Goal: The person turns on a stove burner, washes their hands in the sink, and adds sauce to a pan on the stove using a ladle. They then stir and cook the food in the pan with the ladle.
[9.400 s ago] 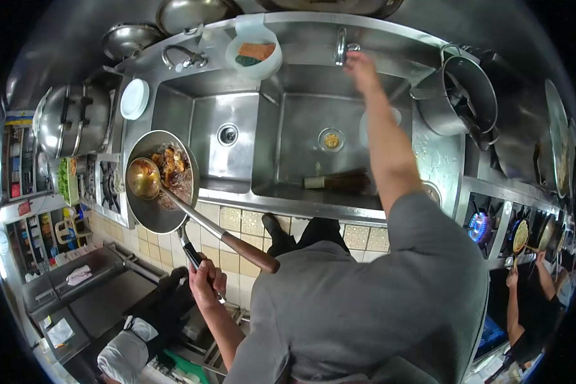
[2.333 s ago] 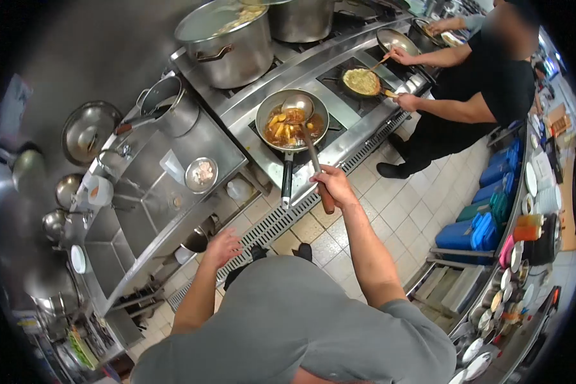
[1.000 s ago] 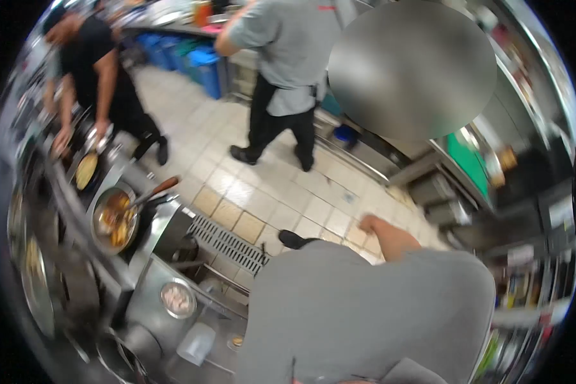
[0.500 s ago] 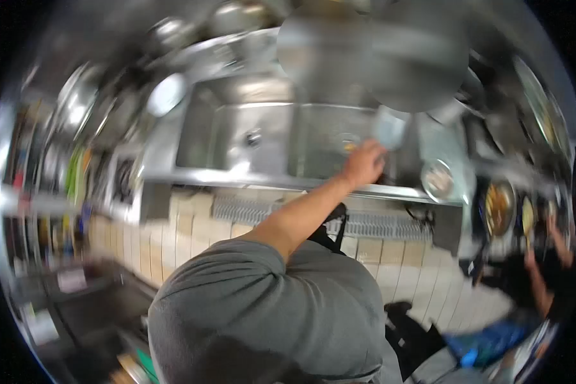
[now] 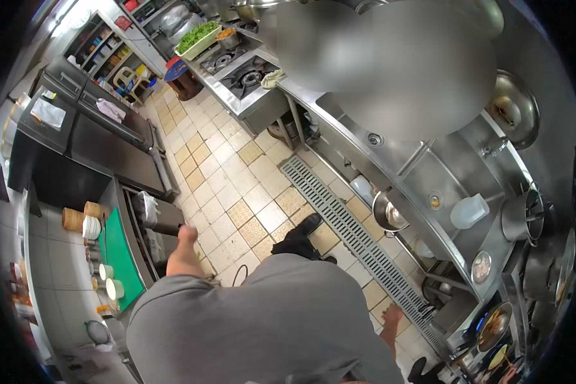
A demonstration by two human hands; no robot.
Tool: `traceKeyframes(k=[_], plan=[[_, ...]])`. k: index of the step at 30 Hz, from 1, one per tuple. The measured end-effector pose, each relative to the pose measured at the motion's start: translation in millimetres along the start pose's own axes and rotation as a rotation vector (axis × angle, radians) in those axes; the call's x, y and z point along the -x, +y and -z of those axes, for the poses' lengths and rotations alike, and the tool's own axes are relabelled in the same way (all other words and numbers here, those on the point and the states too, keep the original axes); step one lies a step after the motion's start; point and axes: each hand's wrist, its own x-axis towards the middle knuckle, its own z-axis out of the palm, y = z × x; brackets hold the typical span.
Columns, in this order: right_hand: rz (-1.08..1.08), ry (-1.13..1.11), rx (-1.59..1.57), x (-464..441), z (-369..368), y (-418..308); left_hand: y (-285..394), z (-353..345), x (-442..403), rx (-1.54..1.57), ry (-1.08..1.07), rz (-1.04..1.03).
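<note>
My left hand (image 5: pixel 187 237) is out to the left, near a plastic bag (image 5: pixel 148 210) that hangs at the counter front. Its fingers are foreshortened, so whether it holds anything does not show. Low on the right hangs my right hand (image 5: pixel 392 313), fingers loosely apart and nothing seen in them, above the tiles beside the floor grate (image 5: pixel 365 249). Away from both hands, a translucent plastic container (image 5: pixel 470 212) rests in the steel sink (image 5: pixel 422 182).
A green board (image 5: pixel 116 259) with white cups lies on the left counter. Dark fridges (image 5: pixel 112 137) stand beyond it. Gas burners (image 5: pixel 249 77) and a tray of green vegetables (image 5: pixel 198 40) are ahead. At the lower right, a pan of food (image 5: pixel 495 326) sits over a flame. Grey blurs cover the upper right.
My view has swung left, from facing the sink to facing along the aisle. My left arm has moved from over the sink to my left side. My right hand has come into view.
</note>
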Motion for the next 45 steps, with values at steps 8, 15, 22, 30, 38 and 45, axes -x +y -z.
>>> traceKeyframes(k=[8,15,22,30,38,45], plan=[[0.679,0.285,1.074,8,-164,-84,40,26,62,0.909,0.105,0.202],[0.214,-0.290,0.772,108,-323,-176,26,245,-147,1.055,0.654,-0.402],[0.442,-0.242,0.482,231,-388,-192,85,501,-277,0.747,0.695,-0.515],[0.332,0.196,0.723,338,-237,106,154,627,-417,0.221,0.757,-0.706],[-0.822,0.255,0.103,453,-309,374,194,549,-345,1.415,0.014,-1.217],[-0.099,0.528,-0.246,361,-287,270,264,422,-4,1.519,-1.120,-1.554]])
